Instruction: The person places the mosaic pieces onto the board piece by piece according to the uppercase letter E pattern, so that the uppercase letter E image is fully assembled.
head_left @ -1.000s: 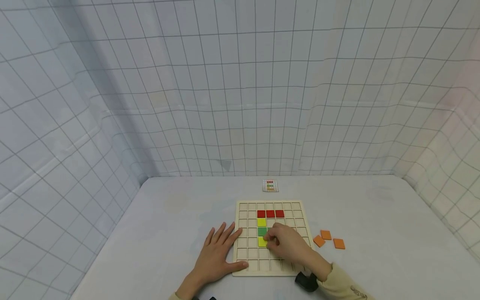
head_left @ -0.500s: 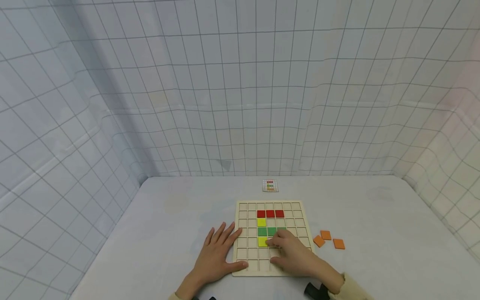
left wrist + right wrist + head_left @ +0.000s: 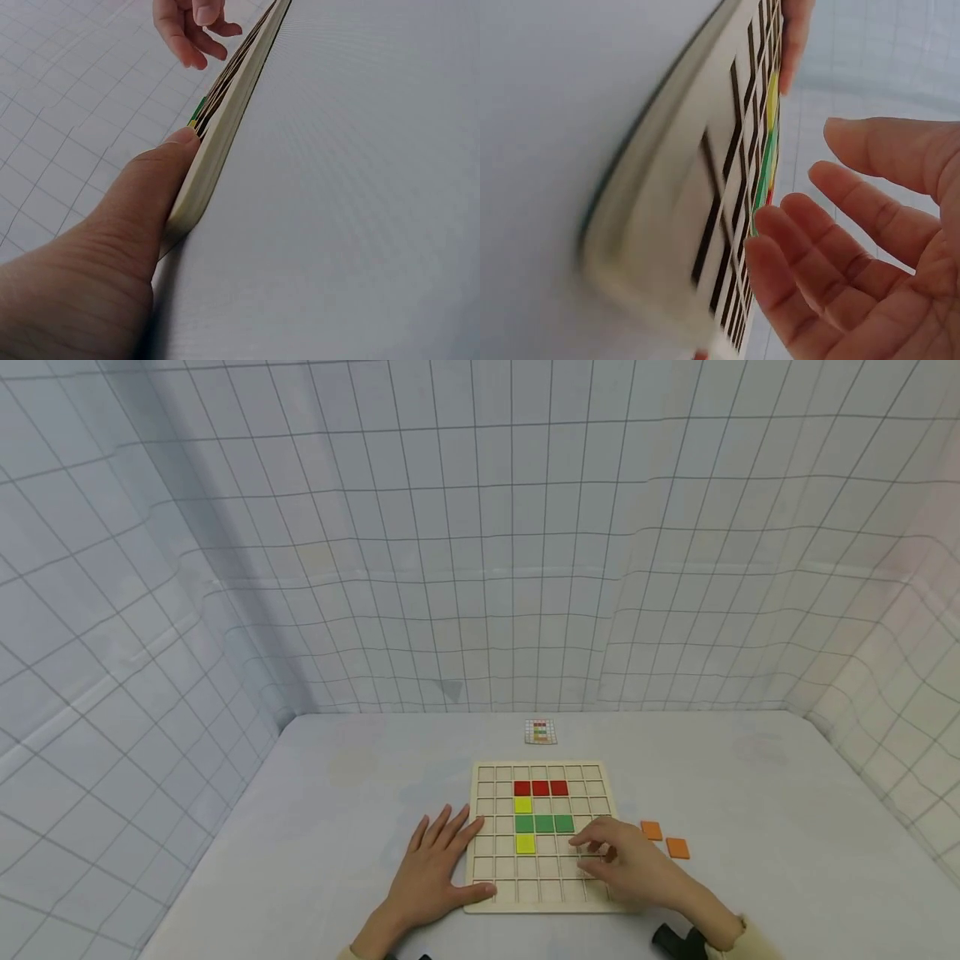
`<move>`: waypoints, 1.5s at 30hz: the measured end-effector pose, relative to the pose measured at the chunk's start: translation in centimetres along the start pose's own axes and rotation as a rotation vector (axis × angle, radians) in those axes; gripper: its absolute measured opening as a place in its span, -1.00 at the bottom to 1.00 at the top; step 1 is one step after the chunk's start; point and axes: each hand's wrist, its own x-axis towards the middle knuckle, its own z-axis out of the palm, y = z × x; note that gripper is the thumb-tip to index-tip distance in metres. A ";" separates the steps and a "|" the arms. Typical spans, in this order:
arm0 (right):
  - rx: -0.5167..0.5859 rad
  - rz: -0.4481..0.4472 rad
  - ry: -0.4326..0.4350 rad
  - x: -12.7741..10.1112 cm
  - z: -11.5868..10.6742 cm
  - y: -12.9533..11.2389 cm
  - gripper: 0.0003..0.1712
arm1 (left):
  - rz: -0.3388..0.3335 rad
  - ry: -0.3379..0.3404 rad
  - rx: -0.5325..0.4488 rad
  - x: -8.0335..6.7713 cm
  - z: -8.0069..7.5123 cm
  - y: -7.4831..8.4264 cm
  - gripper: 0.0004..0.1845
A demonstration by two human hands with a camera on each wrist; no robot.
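White table [image 3: 337, 827] carries the square wooden grid board [image 3: 487, 774] near its front edge. Left hand [image 3: 435, 868] lies flat, fingers straight, against the board's left edge. Right hand [image 3: 637, 868] hovers relaxed, holding nothing, over the right edge, beside loose orange square tiles [image 3: 677, 847].

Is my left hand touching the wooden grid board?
Touching. The left wrist view shows the left hand's thumb pressed against the wooden grid board's edge.
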 end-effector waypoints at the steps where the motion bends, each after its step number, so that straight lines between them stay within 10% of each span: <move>1: -0.028 0.011 0.021 -0.2 -0.3 0.2 -0.78 | -0.001 -0.001 0.001 0.0 0.0 0.0 -0.02; 13: -0.403 0.279 0.184 -2.2 -2.5 2.7 -0.70 | -0.006 -0.004 -0.002 0.0 -0.2 0.1 -0.02; 45: -0.359 0.248 0.081 -3.6 -3.9 3.3 -0.74 | 0.001 0.007 -0.003 0.0 0.0 0.2 -0.03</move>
